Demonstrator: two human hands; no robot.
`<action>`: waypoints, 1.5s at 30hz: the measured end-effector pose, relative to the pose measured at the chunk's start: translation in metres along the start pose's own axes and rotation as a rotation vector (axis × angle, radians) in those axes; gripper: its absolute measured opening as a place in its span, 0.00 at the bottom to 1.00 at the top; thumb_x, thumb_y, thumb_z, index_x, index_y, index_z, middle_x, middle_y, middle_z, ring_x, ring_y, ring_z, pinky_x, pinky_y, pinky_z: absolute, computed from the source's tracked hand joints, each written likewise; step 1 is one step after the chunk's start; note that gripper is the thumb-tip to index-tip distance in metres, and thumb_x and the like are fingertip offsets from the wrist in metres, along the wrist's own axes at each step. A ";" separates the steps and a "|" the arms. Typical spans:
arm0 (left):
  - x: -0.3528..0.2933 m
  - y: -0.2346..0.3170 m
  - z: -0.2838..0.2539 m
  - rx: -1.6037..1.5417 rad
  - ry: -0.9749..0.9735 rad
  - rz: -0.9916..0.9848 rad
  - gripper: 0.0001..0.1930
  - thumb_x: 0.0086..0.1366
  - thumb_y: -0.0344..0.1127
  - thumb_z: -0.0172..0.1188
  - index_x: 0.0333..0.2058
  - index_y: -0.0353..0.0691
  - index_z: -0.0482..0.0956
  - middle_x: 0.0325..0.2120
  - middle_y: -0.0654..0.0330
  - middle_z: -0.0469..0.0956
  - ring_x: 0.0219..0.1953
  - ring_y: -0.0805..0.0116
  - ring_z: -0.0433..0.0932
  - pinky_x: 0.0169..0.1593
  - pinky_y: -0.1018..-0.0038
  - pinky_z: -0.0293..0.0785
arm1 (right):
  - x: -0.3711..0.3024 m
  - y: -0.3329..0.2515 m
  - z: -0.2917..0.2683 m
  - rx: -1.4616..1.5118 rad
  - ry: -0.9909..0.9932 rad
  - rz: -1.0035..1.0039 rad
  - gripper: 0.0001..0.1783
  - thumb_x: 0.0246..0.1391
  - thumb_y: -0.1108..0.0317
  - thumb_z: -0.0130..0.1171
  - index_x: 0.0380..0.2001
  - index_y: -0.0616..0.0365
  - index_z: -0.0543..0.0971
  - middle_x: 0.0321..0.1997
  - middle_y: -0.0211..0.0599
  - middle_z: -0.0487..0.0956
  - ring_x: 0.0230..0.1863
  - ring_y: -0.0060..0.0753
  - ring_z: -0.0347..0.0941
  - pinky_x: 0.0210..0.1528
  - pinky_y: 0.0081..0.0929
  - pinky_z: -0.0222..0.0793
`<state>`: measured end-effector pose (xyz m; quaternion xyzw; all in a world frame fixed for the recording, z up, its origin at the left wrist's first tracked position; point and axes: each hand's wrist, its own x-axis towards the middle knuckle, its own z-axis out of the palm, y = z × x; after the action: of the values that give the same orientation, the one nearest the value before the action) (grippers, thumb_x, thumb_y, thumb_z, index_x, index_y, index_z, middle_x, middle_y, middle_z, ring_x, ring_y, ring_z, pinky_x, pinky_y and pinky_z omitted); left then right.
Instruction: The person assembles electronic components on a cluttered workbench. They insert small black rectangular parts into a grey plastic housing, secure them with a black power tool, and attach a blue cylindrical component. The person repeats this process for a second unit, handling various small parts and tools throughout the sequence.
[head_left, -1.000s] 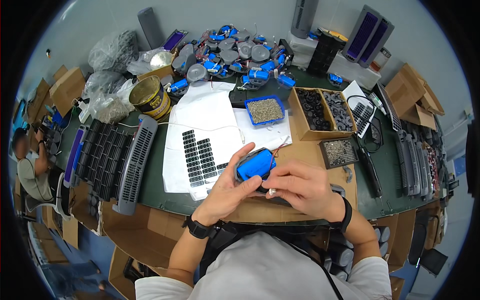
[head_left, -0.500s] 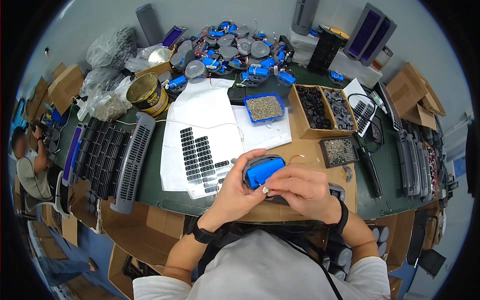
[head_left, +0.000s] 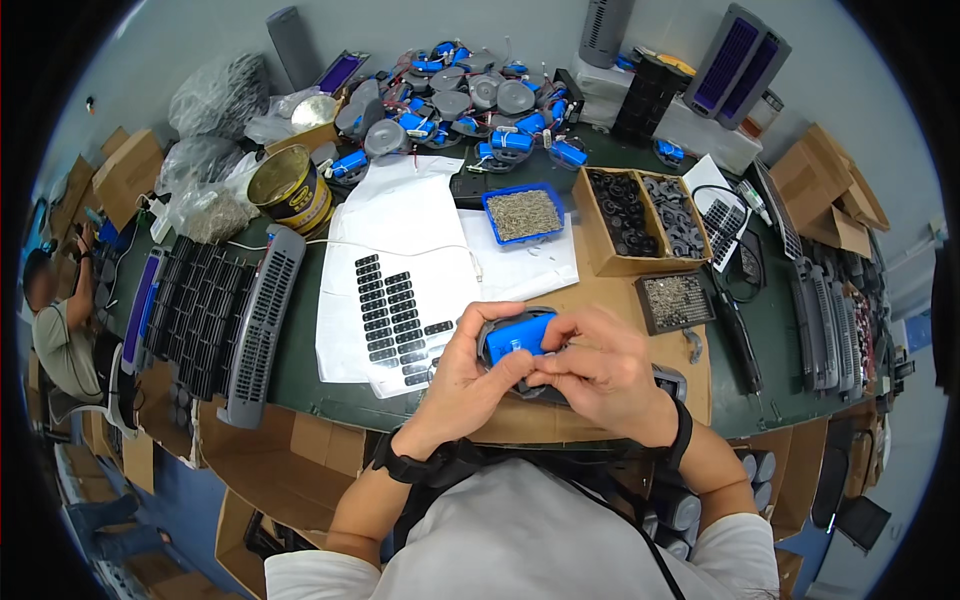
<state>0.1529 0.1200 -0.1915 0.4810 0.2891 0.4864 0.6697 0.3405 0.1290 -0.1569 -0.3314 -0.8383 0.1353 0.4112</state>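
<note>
Over the front of the table, my left hand (head_left: 468,375) grips a round grey plastic base (head_left: 487,340) carrying a blue-wrapped battery pack (head_left: 518,338). Its fingers curl around the far left side of the base, while the thumb presses across the near side of the pack. My right hand (head_left: 607,372) is closed at the pack's right end, thumb and fingers pinched together close to the left thumb tip. Whatever sits in that pinch is hidden by the fingers. Beneath both hands, a grey part (head_left: 668,381) lies partly covered on the cardboard sheet (head_left: 610,312).
A blue tray of small metal pieces (head_left: 525,215), a divided cardboard box (head_left: 625,266) and a black screw tray (head_left: 677,302) stand beyond my hands. White sheets hold rows of black stickers (head_left: 388,310). Grey bases with blue packs (head_left: 460,100) pile up behind. At left, a person (head_left: 62,335) sits.
The small white connector that showed between my fingertips is now covered. My left thumb has moved up onto the blue pack, and the right fingers have curled in closer to it.
</note>
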 end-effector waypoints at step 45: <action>-0.017 -0.039 -0.080 -0.154 0.447 0.060 0.29 0.56 0.24 0.69 0.56 0.33 0.66 0.46 0.57 0.76 0.46 0.74 0.76 0.50 0.77 0.75 | 0.036 0.052 0.047 0.109 -0.960 0.143 0.35 0.31 0.59 0.76 0.35 0.62 0.63 0.39 0.48 0.64 0.36 0.49 0.65 0.39 0.38 0.65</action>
<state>0.0928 0.1308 -0.2581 0.3172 0.3780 0.6210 0.6090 0.3107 0.1937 -0.1904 -0.2662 -0.9001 0.3445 -0.0154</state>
